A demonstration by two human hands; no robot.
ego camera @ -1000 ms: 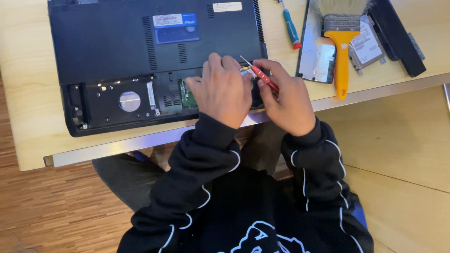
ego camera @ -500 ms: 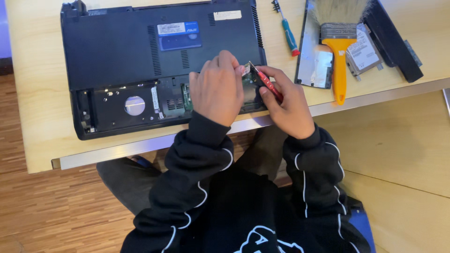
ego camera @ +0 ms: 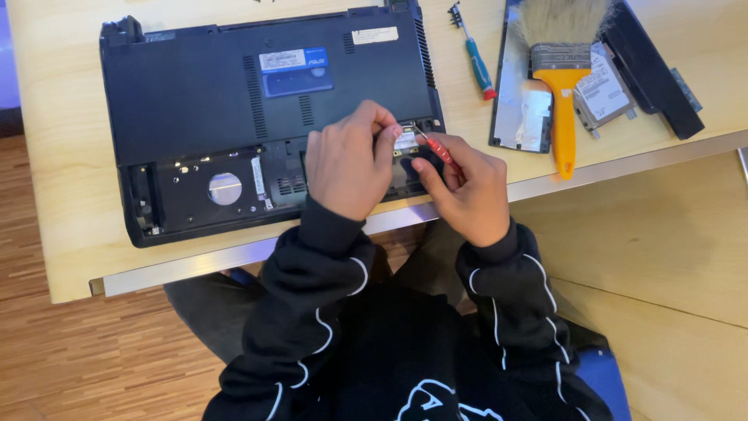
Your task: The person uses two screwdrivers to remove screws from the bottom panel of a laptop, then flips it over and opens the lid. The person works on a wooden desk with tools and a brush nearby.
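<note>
A dark laptop (ego camera: 234, 101) lies upside down on the light wooden table (ego camera: 62, 179), its bottom panel off and the inner bay exposed. My left hand (ego camera: 347, 160) pinches a small module (ego camera: 405, 140) over the open bay near the laptop's front right corner. My right hand (ego camera: 467, 191) grips a small red-handled screwdriver (ego camera: 439, 148), its tip at that same module. My hands hide most of the bay beneath them.
To the right lie a green-handled screwdriver (ego camera: 477, 62), a removed black cover panel (ego camera: 518, 101), a yellow-handled brush (ego camera: 561, 86), a bare hard drive (ego camera: 604, 90) and a long black battery (ego camera: 650, 70). The table edge runs just below my hands.
The view has shifted slightly, moving the laptop rightward in frame. My hands stay at the same corner of the bay; the left fingers now pinch the small module more clearly.
</note>
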